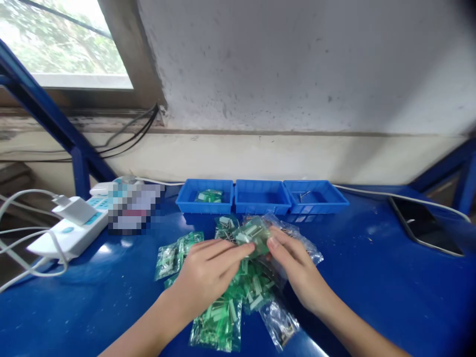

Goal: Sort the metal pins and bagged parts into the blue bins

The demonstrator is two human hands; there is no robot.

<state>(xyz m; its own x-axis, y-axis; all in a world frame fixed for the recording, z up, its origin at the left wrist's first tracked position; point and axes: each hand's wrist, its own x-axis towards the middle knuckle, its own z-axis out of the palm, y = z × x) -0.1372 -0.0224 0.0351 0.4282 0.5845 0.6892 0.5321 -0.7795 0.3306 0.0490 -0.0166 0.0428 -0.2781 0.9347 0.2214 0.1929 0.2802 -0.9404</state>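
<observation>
Between my two hands is a small green-tinted plastic bag (251,235) with pale, strip-like pieces inside. My left hand (211,265) is closed on its near left side, the index finger lying across the bag. The thumb and fingers of my right hand (293,260) pinch its right edge. Below and around them lies a pile of similar green bags (217,325), holding white pieces and what look like screws. Clear bags lie at the pile's right, one clear bag (280,322) near the front with small metal-looking parts. My hands hide part of the pile.
Three blue bins stand against the wall: the left bin (182,198) holds green bags, the middle bin (262,207) shows nothing inside, and the right bin (330,203) holds a screw-like piece. A white power strip (69,238) with cables is left, a phone (427,225) right.
</observation>
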